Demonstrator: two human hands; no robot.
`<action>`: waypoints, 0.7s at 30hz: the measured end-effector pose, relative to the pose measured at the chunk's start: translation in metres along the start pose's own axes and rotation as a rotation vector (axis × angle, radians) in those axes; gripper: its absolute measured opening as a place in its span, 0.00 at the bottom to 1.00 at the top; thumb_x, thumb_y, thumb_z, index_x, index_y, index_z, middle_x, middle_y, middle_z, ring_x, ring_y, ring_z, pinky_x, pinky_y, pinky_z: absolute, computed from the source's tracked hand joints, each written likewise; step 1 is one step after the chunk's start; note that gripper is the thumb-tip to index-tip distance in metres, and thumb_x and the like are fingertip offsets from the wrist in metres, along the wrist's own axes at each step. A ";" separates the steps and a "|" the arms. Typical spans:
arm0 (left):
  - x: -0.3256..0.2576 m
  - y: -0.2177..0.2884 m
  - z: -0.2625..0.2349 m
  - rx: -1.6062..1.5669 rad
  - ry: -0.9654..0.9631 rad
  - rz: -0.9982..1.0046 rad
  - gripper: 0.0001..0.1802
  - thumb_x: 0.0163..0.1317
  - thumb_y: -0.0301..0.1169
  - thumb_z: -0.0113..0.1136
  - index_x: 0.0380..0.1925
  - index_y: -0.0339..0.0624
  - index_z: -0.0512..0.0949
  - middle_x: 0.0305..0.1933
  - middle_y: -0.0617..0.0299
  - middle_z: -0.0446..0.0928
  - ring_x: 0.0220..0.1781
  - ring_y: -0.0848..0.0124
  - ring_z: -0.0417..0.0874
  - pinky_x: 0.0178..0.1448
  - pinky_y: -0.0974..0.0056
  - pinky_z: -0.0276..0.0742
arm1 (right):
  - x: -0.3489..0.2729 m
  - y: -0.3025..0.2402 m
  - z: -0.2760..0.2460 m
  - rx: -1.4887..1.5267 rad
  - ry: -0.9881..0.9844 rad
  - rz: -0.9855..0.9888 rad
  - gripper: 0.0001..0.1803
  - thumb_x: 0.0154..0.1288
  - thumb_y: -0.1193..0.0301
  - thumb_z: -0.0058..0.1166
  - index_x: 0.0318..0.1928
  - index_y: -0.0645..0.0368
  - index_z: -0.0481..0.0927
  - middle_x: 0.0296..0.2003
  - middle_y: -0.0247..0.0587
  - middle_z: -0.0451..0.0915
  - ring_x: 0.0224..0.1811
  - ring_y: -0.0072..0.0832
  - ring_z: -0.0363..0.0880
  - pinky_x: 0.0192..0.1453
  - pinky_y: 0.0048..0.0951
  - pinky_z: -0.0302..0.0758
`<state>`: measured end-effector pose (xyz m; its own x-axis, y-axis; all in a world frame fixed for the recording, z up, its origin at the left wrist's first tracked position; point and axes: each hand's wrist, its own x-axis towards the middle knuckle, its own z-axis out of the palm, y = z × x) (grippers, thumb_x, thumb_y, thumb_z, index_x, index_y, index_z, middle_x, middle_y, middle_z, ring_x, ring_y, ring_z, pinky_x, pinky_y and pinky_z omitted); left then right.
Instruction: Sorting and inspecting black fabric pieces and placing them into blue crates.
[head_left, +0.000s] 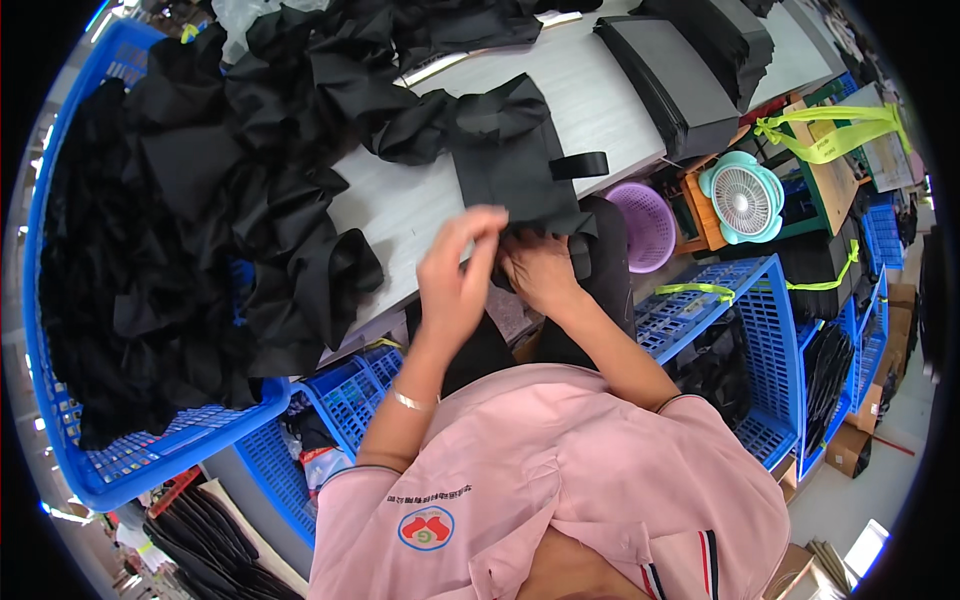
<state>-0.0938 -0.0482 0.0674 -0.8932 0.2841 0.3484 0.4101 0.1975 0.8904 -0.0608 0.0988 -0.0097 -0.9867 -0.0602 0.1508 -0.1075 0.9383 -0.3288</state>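
Note:
A black fabric piece (505, 170) lies on the pale table near its front edge, its far end bunched up. A short black strap (579, 165) sticks out from its right side. My right hand (543, 270) is closed on the near edge of this fabric, with its fingertips partly hidden in the dark folds. Just to the left, my left hand (455, 275) is raised over the table's edge. Its fingers are loosely bent and apart, the tips slightly blurred, and nothing shows between them.
Crumpled black fabric pieces (190, 150) heap over a large blue basket (95, 490) and the table's left. Stacked flat black pieces (680, 85) lie at the far right. A purple basket (641, 228), a turquoise fan (743, 198) and a blue crate (765, 360) stand to my right.

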 end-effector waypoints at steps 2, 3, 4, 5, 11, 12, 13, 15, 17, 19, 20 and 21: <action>0.038 -0.029 0.007 0.081 -0.091 0.088 0.12 0.65 0.23 0.63 0.49 0.38 0.82 0.54 0.53 0.83 0.57 0.62 0.83 0.60 0.63 0.77 | -0.008 -0.004 -0.001 0.022 -0.020 -0.022 0.13 0.70 0.57 0.49 0.41 0.48 0.82 0.38 0.43 0.81 0.42 0.47 0.81 0.45 0.54 0.71; 0.047 -0.047 0.018 0.146 -0.247 0.184 0.16 0.66 0.27 0.63 0.54 0.41 0.80 0.59 0.52 0.80 0.64 0.58 0.78 0.65 0.60 0.74 | -0.013 -0.002 0.007 0.022 -0.018 -0.023 0.13 0.70 0.57 0.49 0.41 0.48 0.82 0.38 0.43 0.81 0.42 0.47 0.81 0.45 0.54 0.71; 0.056 -0.061 0.028 0.207 -0.408 0.282 0.20 0.67 0.30 0.63 0.59 0.44 0.78 0.65 0.52 0.77 0.71 0.53 0.72 0.70 0.58 0.71 | -0.017 0.003 0.020 0.057 0.170 -0.136 0.12 0.69 0.58 0.50 0.40 0.49 0.82 0.39 0.42 0.81 0.44 0.46 0.80 0.47 0.54 0.70; 0.063 -0.071 0.037 0.203 -0.416 0.285 0.20 0.67 0.30 0.63 0.59 0.44 0.78 0.65 0.52 0.77 0.71 0.53 0.72 0.70 0.58 0.71 | -0.022 0.007 0.028 0.091 0.358 -0.245 0.11 0.68 0.58 0.51 0.40 0.49 0.82 0.39 0.41 0.80 0.46 0.45 0.79 0.49 0.55 0.69; 0.112 -0.092 0.064 0.705 -0.573 0.520 0.40 0.69 0.60 0.49 0.69 0.41 0.68 0.76 0.52 0.64 0.80 0.58 0.57 0.82 0.47 0.44 | -0.022 0.000 -0.005 0.061 -0.052 -0.071 0.08 0.66 0.64 0.53 0.39 0.51 0.82 0.39 0.38 0.80 0.47 0.40 0.76 0.58 0.54 0.63; 0.117 -0.094 0.067 0.735 -0.543 0.507 0.42 0.69 0.63 0.46 0.70 0.42 0.67 0.76 0.53 0.63 0.81 0.60 0.56 0.82 0.46 0.40 | -0.021 0.001 -0.007 0.072 -0.011 -0.087 0.09 0.66 0.64 0.53 0.40 0.52 0.83 0.39 0.38 0.80 0.47 0.40 0.76 0.59 0.56 0.63; 0.124 -0.102 0.069 0.757 -0.487 0.488 0.40 0.70 0.61 0.47 0.71 0.44 0.67 0.76 0.55 0.63 0.81 0.62 0.55 0.82 0.46 0.39 | -0.020 -0.001 -0.012 0.083 0.035 -0.107 0.09 0.66 0.65 0.54 0.41 0.53 0.83 0.39 0.38 0.79 0.48 0.40 0.76 0.61 0.57 0.62; 0.128 -0.113 0.069 0.784 -0.392 0.472 0.38 0.70 0.60 0.47 0.71 0.47 0.66 0.77 0.59 0.63 0.81 0.64 0.56 0.82 0.46 0.39 | -0.028 0.001 -0.022 -0.006 0.165 -0.171 0.09 0.63 0.69 0.57 0.43 0.55 0.83 0.42 0.39 0.80 0.51 0.40 0.77 0.64 0.56 0.65; 0.129 -0.119 0.069 0.816 -0.384 0.472 0.37 0.71 0.59 0.47 0.72 0.48 0.66 0.77 0.61 0.63 0.81 0.65 0.56 0.82 0.46 0.40 | -0.048 0.010 -0.028 0.352 0.391 -0.116 0.12 0.59 0.74 0.61 0.44 0.57 0.83 0.47 0.41 0.80 0.55 0.40 0.78 0.66 0.50 0.70; 0.127 -0.118 0.070 0.848 -0.377 0.477 0.37 0.71 0.58 0.47 0.72 0.48 0.66 0.77 0.61 0.63 0.80 0.65 0.56 0.82 0.45 0.41 | -0.054 0.019 -0.045 0.244 0.605 0.068 0.15 0.53 0.77 0.67 0.43 0.58 0.82 0.49 0.43 0.80 0.54 0.41 0.78 0.59 0.43 0.74; 0.127 -0.117 0.069 0.841 -0.374 0.477 0.37 0.71 0.58 0.47 0.71 0.48 0.67 0.77 0.60 0.63 0.80 0.65 0.56 0.82 0.45 0.41 | -0.047 0.024 -0.059 0.200 0.633 0.134 0.15 0.52 0.77 0.67 0.43 0.58 0.82 0.50 0.43 0.79 0.53 0.42 0.77 0.57 0.42 0.74; 0.127 -0.116 0.070 0.842 -0.373 0.477 0.37 0.71 0.58 0.47 0.71 0.48 0.67 0.77 0.60 0.63 0.80 0.65 0.56 0.82 0.45 0.41 | -0.040 0.028 -0.069 0.155 0.665 0.202 0.16 0.52 0.77 0.68 0.43 0.58 0.82 0.50 0.43 0.79 0.52 0.42 0.77 0.55 0.40 0.74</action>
<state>-0.2419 0.0307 -0.0123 -0.5494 0.7490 0.3703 0.8303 0.5392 0.1411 -0.0161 0.1511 0.0391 -0.7115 0.3763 0.5934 0.0047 0.8470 -0.5315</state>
